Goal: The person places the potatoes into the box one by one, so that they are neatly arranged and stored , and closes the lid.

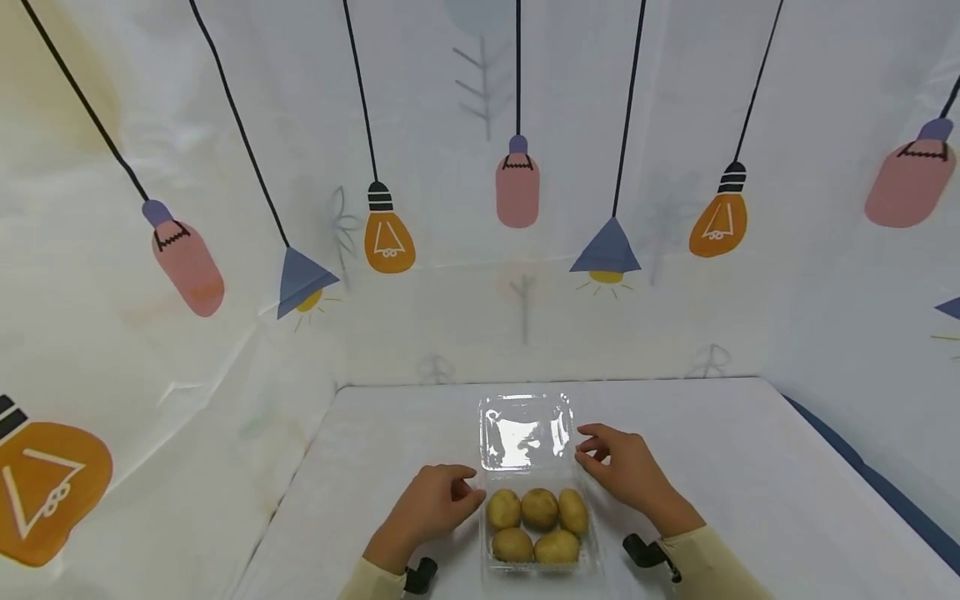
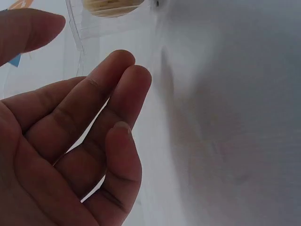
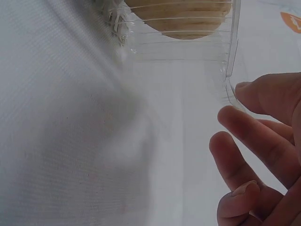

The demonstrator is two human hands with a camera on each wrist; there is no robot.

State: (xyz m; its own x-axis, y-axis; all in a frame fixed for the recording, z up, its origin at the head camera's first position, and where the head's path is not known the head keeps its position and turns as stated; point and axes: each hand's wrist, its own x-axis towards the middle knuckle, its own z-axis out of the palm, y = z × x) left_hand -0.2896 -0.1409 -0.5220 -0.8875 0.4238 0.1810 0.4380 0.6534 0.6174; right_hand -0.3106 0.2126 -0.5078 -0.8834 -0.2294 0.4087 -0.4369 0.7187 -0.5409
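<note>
A clear plastic clamshell box (image 1: 588,533) stands on the white table with its lid (image 1: 525,433) raised away toward the back. Several potatoes (image 1: 539,509) sit in two rows in its base. At the base's left side is my left hand (image 1: 435,504), its fingers loosely bent and holding nothing. My right hand (image 1: 626,467) is beside the lid's right edge, thumb and fingers apart. In the right wrist view, the thumb (image 3: 263,96) is close to the plastic edge; whether it touches I cannot tell. One potato (image 2: 113,7) shows through the wall in the left wrist view.
The white-covered table (image 1: 712,467) extends around the box. Behind it hangs a pale curtain (image 1: 450,317) printed with lamps and bulbs. A dark blue strip (image 1: 862,467) runs along the table's right side. A small black camera (image 1: 420,575) is on the left wrist.
</note>
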